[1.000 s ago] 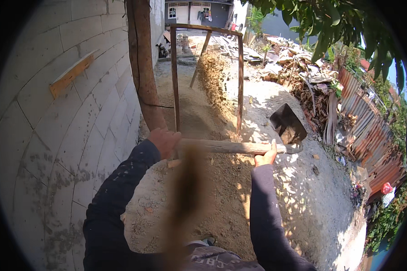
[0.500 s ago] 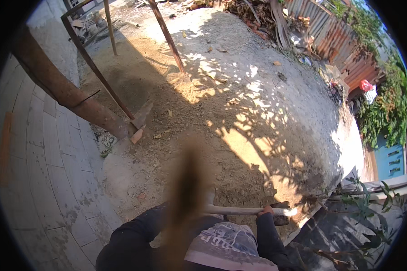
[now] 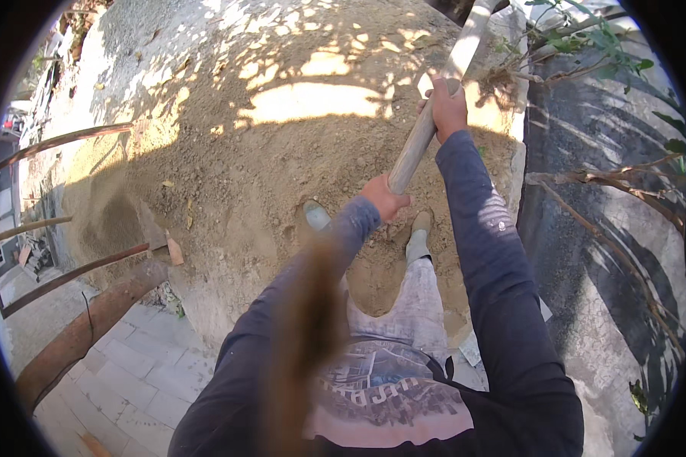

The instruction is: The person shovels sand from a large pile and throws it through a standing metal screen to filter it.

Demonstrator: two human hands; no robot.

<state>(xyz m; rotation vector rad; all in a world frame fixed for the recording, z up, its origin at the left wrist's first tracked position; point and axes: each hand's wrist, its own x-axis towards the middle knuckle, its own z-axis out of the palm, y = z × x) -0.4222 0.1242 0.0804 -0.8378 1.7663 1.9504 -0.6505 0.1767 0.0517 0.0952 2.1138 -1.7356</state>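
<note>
A long, pale wooden handle (image 3: 413, 158) of a tool slants from in front of my body up toward the far right. Closed around its near end is my left hand (image 3: 384, 198). My right hand (image 3: 448, 110) grips it farther up, with the arm stretched out. The tool's head lies at the upper edge, dark and mostly cut off, so its kind cannot be told. Below the handle spreads loose brown sandy soil (image 3: 244, 167), where my two boots (image 3: 419, 228) stand.
At the left, thin rusty bars (image 3: 76, 278) and a thick brown post (image 3: 91, 327) rise beside grey paving (image 3: 152, 350). To the right, leafy branches (image 3: 625, 183) hang over a dark grey surface (image 3: 556, 213). A blurred brown strip crosses the lower middle.
The view has swung to the right and down. The handle, lying level close to my body before, now points away from me, with both arms extended along it.
</note>
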